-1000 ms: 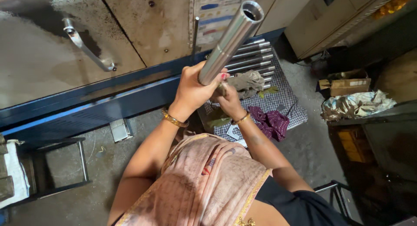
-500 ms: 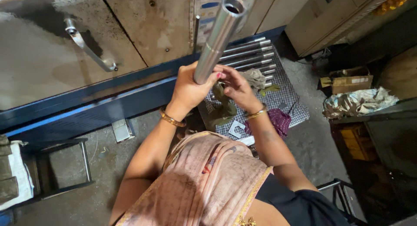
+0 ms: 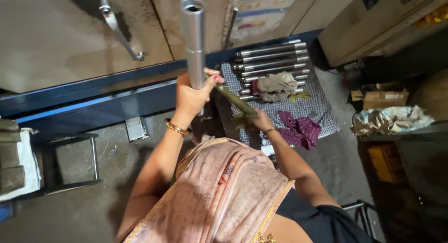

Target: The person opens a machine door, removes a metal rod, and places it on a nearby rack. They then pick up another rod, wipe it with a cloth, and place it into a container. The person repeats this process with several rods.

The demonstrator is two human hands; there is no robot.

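I see my left hand (image 3: 191, 96) clamped around a steel tube (image 3: 193, 37), held upright above the floor. My right hand (image 3: 261, 121) grips an olive cloth (image 3: 235, 102) touching the tube's lower end.

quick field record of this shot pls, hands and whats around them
left hand: shut round a hollow steel tube, held upright
right hand: shut on an olive cloth roll, angled up toward the tube's lower end
behind hands: row of steel rods lying on a checked cloth
on rods: crumpled grey rag
on checked cloth: purple rag
left wrist: gold bangle
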